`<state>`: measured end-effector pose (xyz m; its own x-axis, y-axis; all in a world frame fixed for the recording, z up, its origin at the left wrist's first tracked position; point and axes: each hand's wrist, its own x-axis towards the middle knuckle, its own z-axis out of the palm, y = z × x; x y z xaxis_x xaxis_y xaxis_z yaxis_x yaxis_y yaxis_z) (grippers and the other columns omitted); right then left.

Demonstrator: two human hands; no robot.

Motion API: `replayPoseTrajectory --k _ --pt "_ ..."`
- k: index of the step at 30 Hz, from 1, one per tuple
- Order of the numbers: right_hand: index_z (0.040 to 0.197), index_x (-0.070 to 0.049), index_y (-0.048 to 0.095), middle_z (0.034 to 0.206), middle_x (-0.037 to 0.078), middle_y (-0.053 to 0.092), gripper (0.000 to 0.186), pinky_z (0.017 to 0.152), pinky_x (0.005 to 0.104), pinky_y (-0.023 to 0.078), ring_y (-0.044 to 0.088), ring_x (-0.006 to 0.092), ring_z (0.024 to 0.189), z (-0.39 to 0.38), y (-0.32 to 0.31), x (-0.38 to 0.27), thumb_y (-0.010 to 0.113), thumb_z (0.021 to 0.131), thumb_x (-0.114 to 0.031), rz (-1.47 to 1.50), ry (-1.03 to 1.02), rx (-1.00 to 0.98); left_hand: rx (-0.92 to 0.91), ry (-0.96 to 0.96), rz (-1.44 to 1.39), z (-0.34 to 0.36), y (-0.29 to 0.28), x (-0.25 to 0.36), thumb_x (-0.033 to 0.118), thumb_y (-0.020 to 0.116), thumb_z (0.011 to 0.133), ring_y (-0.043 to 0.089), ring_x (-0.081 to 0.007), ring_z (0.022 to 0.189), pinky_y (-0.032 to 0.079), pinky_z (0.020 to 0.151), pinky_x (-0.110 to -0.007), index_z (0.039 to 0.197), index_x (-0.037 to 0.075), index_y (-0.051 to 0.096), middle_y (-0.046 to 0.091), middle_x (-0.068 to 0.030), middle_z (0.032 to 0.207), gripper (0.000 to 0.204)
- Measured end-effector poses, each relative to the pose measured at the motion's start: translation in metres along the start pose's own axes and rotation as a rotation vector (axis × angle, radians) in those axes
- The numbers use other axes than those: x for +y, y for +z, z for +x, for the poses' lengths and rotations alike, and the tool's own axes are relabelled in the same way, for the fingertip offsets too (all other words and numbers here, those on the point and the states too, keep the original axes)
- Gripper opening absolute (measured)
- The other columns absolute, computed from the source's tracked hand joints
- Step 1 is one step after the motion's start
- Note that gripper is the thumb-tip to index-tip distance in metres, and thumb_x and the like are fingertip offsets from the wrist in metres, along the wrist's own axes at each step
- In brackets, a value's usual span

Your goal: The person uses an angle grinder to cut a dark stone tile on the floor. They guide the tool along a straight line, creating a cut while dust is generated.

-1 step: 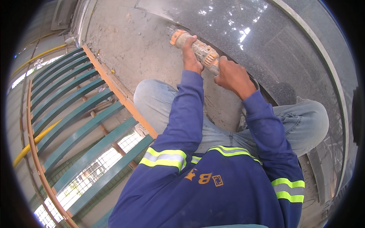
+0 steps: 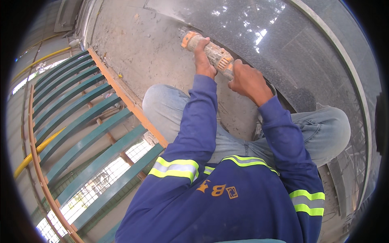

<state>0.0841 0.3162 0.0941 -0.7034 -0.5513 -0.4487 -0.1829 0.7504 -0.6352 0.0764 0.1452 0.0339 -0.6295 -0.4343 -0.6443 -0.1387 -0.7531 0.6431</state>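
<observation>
A dust-coated orange power tool [image 2: 216,54] lies diagonally in both of my hands, its blurred head at the edge of a dark glossy stone panel [image 2: 283,56], where pale dust hangs. My left hand [image 2: 204,60] is closed round the body near its front, thumb along the top. My right hand [image 2: 247,81] wraps round the rear end. Beneath the tool is a grey, dusty concrete surface [image 2: 137,48] with scattered chips. My bent legs in pale jeans sit on either side below my arms.
At the left, close beside my left knee, stands a railing [image 2: 103,73] with a wooden frame and teal slats. Yellow pipes [image 2: 56,52] and mesh show beyond it. A pale metal strip [image 2: 348,71] runs along the right side. Grey offcuts [image 2: 340,186] lie behind my right knee.
</observation>
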Motion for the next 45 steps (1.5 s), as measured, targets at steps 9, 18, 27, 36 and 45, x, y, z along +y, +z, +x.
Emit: replayPoseTrajectory --k 9,18,27,36,45 --pt "0.101 0.004 0.056 0.097 0.029 0.07 0.029 0.083 0.0486 0.055 0.07 0.0431 0.095 0.017 0.008 0.005 0.064 0.078 -0.011 -0.023 -0.008 0.025 0.004 0.018 -0.024 0.02 0.001 0.0 0.019 0.07 0.08 0.062 -0.0315 0.071 0.057 0.065 -0.048 0.111 0.006 0.05 0.056 -0.0136 0.084 0.038" --pt "0.097 0.001 0.05 0.086 0.027 0.069 0.039 0.075 0.0499 0.056 0.069 0.0446 0.083 0.013 0.013 -0.003 0.075 0.073 -0.018 -0.067 -0.138 0.144 -0.027 0.151 -0.104 -0.001 0.002 0.016 0.02 0.074 0.076 0.063 -0.0285 0.068 0.059 0.066 -0.045 0.108 0.002 0.052 0.057 -0.0133 0.082 0.043" --pt "0.096 0.0 0.047 0.08 0.026 0.067 0.042 0.073 0.0522 0.054 0.068 0.0458 0.08 0.016 0.015 -0.053 0.075 0.072 -0.02 -0.202 -0.199 0.11 -0.014 0.271 -0.258 -0.017 -0.027 0.056 0.016 0.073 0.077 0.063 -0.0293 0.072 0.058 0.068 -0.045 0.11 0.002 0.053 0.057 -0.0135 0.085 0.042" --pt "0.104 0.002 0.05 0.087 0.028 0.068 0.049 0.076 0.0494 0.052 0.068 0.0452 0.086 0.016 0.009 -0.048 0.075 0.071 -0.024 -0.26 0.02 0.103 0.126 0.239 -0.363 -0.014 -0.006 0.027 0.01 0.078 0.073 0.065 -0.0229 0.073 0.057 0.068 -0.036 0.106 -0.003 0.058 0.062 -0.0124 0.093 0.041" --pt "0.121 0.005 0.055 0.1 0.022 0.071 0.065 0.08 0.0398 0.052 0.069 0.028 0.091 -0.016 0.012 -0.042 0.079 0.073 -0.03 -0.015 0.239 0.229 0.032 0.17 -0.124 -0.042 0.021 0.018 0.018 0.076 0.067 0.068 -0.0307 0.086 0.056 0.082 -0.04 0.118 -0.006 0.048 0.065 -0.0198 0.099 0.062"
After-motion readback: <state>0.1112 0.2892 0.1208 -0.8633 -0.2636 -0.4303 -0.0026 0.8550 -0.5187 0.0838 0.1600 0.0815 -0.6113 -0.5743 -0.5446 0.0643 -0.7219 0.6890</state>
